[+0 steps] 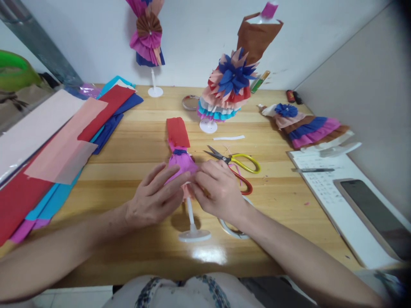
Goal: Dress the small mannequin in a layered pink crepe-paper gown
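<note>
A small crepe-paper dress [181,166] with a red top, a dark blue waist band and a magenta skirt sits on a white stand [192,234] before me. Over the skirt's left side lies my left hand [160,194], its fingers stretched out and slightly apart, touching the paper. At the skirt's right edge, my right hand [216,188] is closed with its fingertips pinched on the magenta paper. A strip of peach paper shows beneath the hem. The fingers hide part of the skirt's lower edge. Scissors [231,159] with yellow and red handles lie just beyond my right hand.
Folded crepe paper [67,156] is stacked at left. Two paper dresses on stands, a ruffled one [224,92] and a magenta one [149,42], stand at the back. Another dress [311,128] lies right, near a notepad [316,188] with a phone [369,209]. A tape roll [236,233] lies under my right wrist.
</note>
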`<state>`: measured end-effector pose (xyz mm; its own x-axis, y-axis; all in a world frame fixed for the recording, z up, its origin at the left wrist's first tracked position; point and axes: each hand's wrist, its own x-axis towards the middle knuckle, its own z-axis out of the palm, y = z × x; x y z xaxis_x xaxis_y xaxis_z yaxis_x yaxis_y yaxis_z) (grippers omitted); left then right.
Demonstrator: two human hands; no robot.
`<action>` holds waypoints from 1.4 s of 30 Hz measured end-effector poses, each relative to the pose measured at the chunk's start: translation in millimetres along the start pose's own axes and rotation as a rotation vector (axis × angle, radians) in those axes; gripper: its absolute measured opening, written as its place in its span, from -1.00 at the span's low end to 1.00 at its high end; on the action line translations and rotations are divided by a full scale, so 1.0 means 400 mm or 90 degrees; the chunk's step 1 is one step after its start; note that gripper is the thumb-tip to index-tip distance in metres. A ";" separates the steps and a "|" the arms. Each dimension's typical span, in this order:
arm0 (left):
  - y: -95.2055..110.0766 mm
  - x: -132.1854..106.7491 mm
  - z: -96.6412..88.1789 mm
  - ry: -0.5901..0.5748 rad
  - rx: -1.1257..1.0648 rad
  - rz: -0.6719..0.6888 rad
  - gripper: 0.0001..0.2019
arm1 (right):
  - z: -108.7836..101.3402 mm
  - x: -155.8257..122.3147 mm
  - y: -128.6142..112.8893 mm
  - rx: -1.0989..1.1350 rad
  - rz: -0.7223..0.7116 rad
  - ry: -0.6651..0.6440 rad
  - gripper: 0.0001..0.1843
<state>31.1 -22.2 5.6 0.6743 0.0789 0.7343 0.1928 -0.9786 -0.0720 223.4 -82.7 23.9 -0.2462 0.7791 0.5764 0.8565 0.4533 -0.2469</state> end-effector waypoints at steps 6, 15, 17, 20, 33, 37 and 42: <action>-0.004 0.009 -0.004 -0.020 -0.017 0.026 -0.88 | 0.005 0.001 -0.002 -0.005 0.050 0.023 -0.72; -0.012 0.005 -0.006 -0.037 -0.032 0.029 -0.89 | 0.006 0.003 0.000 0.031 0.058 0.023 -0.82; -0.013 0.004 -0.008 -0.036 -0.035 0.021 -0.89 | 0.005 0.005 0.000 0.025 0.030 0.010 -0.87; -0.013 0.001 -0.009 -0.037 -0.027 0.008 -0.87 | 0.007 0.005 0.000 -0.007 -0.009 -0.011 -0.85; -0.006 0.016 0.003 0.010 -0.023 -0.039 -0.91 | 0.014 -0.003 -0.006 -0.050 -0.037 0.050 -0.76; -0.009 0.020 -0.007 -0.017 -0.034 -0.052 -0.96 | 0.010 -0.008 -0.009 -0.047 -0.090 0.055 -0.79; -0.007 0.024 -0.010 -0.029 -0.043 -0.048 -0.96 | 0.012 -0.016 -0.008 -0.016 -0.116 0.120 -0.85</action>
<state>34.2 -19.4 15.6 0.6920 0.1600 0.7039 0.1974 -0.9799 0.0287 219.8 -86.9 17.2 -0.3111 0.5896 0.7454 0.8174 0.5661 -0.1067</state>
